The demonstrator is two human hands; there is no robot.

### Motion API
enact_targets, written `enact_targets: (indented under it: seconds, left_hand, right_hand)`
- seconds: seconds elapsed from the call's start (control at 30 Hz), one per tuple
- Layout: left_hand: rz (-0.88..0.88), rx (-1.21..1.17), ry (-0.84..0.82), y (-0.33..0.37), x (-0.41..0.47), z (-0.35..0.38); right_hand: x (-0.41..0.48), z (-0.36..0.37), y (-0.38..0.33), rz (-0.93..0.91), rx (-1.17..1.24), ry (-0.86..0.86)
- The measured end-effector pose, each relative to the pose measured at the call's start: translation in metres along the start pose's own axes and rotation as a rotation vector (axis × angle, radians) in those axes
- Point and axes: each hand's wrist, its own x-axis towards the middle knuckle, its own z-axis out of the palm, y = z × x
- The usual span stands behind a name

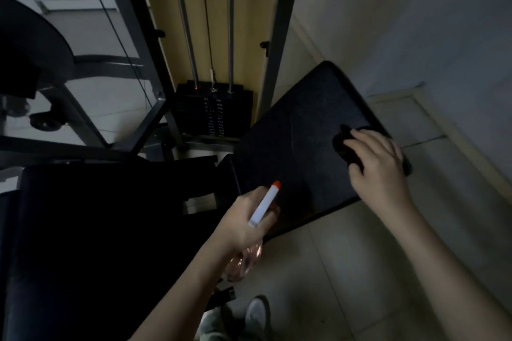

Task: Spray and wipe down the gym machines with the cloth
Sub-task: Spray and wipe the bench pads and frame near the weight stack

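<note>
A black padded seat of a gym machine tilts across the middle of the view. My right hand presses a dark cloth onto the pad near its right edge, fingers curled over it. My left hand grips a clear pinkish spray bottle with a white head and orange nozzle, held just over the pad's near left corner. The nozzle points toward the pad.
The weight stack with chrome guide rods and a cable stands behind, inside a grey steel frame. Another black pad fills the lower left. A white wall lies right, tiled floor below, and my shoe shows at the bottom.
</note>
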Motion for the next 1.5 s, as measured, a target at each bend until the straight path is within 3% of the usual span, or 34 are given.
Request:
enact_targets:
  seconds: [0.17, 0.27, 0.33, 0.6, 0.87, 1.07, 1.5]
  left_hand:
    - [0.058, 0.029, -0.081, 0.031, 0.013, 0.006]
    - [0.092, 0.025, -0.130, 0.045, 0.025, 0.007]
    - [0.099, 0.001, -0.174, 0.053, 0.033, 0.006]
    - [0.091, -0.078, -0.358, 0.072, 0.058, 0.004]
    - [0.021, -0.105, -0.388, 0.069, 0.066, -0.011]
    - [-0.099, -0.182, -0.270, 0.067, 0.072, -0.031]
    - [-0.096, -0.150, -0.128, 0.060, 0.103, -0.057]
  right_hand:
    - [0.002, -0.028, 0.014, 0.174, 0.099, 0.072]
    - [0.019, -0.041, 0.028, 0.541, 0.352, -0.067]
    - [0.026, -0.041, 0.034, 0.677, 0.451, -0.131]
    - [0.029, -0.041, 0.032, 0.789, 0.576, -0.090]
    - [0.031, -0.039, 0.029, 0.874, 0.635, -0.046]
    - [0.032, -0.039, 0.027, 0.937, 0.647, -0.026]
    - [0.036, -0.042, 0.022, 0.957, 0.618, -0.043]
